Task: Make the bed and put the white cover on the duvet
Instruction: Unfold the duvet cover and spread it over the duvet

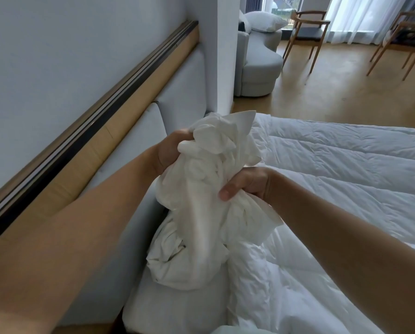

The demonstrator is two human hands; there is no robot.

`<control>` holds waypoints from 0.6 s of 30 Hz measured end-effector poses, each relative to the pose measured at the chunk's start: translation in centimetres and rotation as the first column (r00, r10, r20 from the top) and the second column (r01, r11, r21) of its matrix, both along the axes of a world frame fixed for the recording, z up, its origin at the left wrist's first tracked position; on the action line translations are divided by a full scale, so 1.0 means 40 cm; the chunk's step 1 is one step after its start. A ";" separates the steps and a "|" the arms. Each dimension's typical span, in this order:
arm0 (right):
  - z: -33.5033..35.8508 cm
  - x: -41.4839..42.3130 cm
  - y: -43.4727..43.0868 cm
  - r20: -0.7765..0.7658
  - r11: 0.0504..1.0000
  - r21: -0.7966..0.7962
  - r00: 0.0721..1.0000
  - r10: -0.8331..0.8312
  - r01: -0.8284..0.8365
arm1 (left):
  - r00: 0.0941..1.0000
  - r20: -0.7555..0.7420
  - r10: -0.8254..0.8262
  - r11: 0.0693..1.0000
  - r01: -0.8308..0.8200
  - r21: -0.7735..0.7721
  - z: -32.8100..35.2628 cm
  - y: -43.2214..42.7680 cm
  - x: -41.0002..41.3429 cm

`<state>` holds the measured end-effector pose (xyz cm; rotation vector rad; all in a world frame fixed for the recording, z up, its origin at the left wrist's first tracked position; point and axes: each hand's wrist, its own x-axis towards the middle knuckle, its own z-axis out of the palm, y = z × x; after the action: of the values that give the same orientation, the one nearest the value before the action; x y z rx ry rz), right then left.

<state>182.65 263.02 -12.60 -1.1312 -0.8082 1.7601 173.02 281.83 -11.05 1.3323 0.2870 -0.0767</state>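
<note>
You clenched the bunched white cover (pixel 201 213) in left hand (pixel 170 153) and right hand (pixel 247 184) beside the duvet (pixel 334 165); its twisted folds risked hiding the opening.

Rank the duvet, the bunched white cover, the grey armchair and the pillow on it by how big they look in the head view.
1. duvet, spread across the right side.
2. white cover, bunched close to the camera, which enlarges it.
3. grey armchair, far off, so its rank below the cover is unsure.
4. pillow.
</note>
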 end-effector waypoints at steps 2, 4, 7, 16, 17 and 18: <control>0.014 0.010 -0.003 0.097 1.000 -0.007 0.995 -0.003 0.004 | 1.000 -0.009 -0.021 1.000 0.021 0.001 0.004 0.004 -0.006; 0.022 0.026 0.001 0.097 0.999 0.039 0.994 -0.040 0.037 | 0.999 -0.028 -0.044 0.999 0.044 0.001 0.016 0.015 -0.013; 0.019 0.058 0.005 0.074 0.989 0.108 0.991 -0.108 0.099 | 0.984 -0.170 -0.055 0.997 0.064 0.046 0.022 0.035 -0.032; -0.014 0.097 0.007 0.022 0.956 0.195 0.974 -0.227 0.219 | 0.921 -0.251 -0.296 0.955 0.289 -0.065 -0.022 -0.023 -0.081; -0.013 0.098 0.008 0.029 0.959 0.183 0.974 -0.225 0.216 | 0.927 -0.237 -0.290 0.957 0.279 -0.082 -0.032 -0.026 -0.084; -0.013 0.100 0.009 0.035 0.963 0.160 0.973 -0.227 0.219 | 0.932 -0.229 -0.282 0.959 0.266 -0.098 -0.042 -0.022 -0.085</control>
<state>186.66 263.39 -13.13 -1.1224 -0.8015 1.4613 169.64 280.94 -12.71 1.2919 0.2991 -0.4829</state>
